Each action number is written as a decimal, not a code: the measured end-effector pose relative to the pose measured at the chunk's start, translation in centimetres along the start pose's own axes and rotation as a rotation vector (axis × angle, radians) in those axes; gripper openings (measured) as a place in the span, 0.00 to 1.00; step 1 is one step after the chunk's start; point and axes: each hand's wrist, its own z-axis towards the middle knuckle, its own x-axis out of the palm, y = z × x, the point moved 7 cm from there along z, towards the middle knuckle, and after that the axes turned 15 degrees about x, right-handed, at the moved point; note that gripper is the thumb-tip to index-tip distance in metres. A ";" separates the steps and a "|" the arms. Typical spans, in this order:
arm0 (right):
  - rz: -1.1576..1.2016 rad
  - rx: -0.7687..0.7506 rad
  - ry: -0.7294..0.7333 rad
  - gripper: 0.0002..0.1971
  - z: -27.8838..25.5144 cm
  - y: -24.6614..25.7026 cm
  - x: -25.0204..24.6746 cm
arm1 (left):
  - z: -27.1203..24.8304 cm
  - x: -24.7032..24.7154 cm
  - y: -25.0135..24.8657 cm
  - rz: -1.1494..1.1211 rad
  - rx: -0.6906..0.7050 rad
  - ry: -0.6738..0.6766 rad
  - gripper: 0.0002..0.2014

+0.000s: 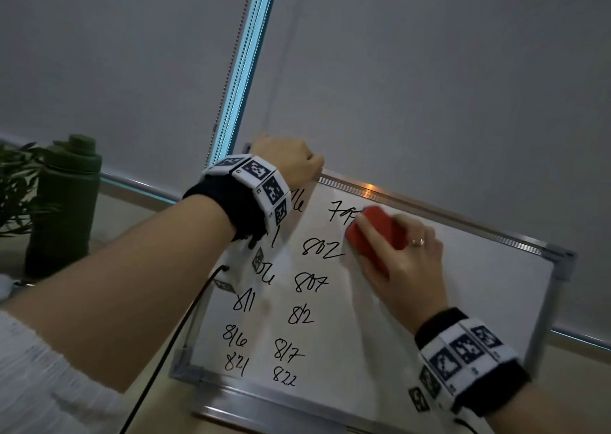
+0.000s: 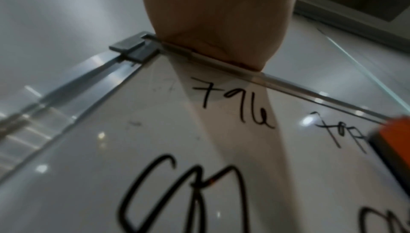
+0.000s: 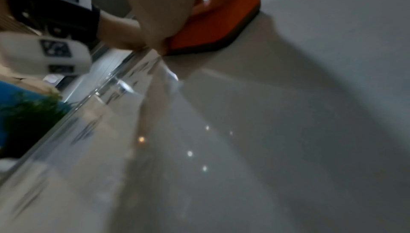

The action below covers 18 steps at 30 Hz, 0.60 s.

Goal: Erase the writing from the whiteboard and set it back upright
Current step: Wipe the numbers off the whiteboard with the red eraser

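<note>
Grey roller blinds (image 1: 429,70) fill the far wall, with a bright blue slit of window and a bead chain between them. Leaning back against the blinds stands the whiteboard (image 1: 479,288), a glossy white panel in a ribbed metal frame with grey plastic corner caps; its face catches small ceiling lights. Two columns of black handwritten numbers (image 1: 297,318) cover its left half, while the right half is bare.

At the top left corner, the left hand (image 1: 287,162) grips the upper frame edge, fingers curled over it. Near the top middle, the right hand (image 1: 400,258) holds the eraser (image 1: 373,235), a rounded red block with a dark felt underside, flat on the board at the end of "79"; fingers wrap its back, a ring on one. Both wrists wear black bands with square printed markers.

Far left, a dark green bottle (image 1: 66,202) and a leafy plant (image 1: 16,185) stand near the board's left edge.
</note>
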 end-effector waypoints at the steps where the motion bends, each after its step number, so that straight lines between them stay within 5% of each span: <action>1: 0.030 -0.041 -0.010 0.20 -1.4 0.7 0.1 | 0.0 0.0 -0.1 0.015 0.008 -0.001 0.23; 7: -0.040 -0.436 0.077 0.19 -5.1 2.9 0.7 | -0.1 -0.1 -0.1 0.028 0.011 0.018 0.22; 11: -0.091 -0.170 -0.057 0.19 1.1 0.5 -0.1 | -0.2 -0.3 -0.3 0.010 0.017 0.008 0.21; 14: -0.045 -0.054 -0.100 0.20 0.8 0.8 -0.1 | -0.4 -0.5 -0.3 0.008 0.009 0.000 0.22; 18: -0.024 -0.461 0.036 0.17 -5.0 4.6 1.0 | -0.7 -0.9 -0.2 0.016 -0.005 -0.021 0.23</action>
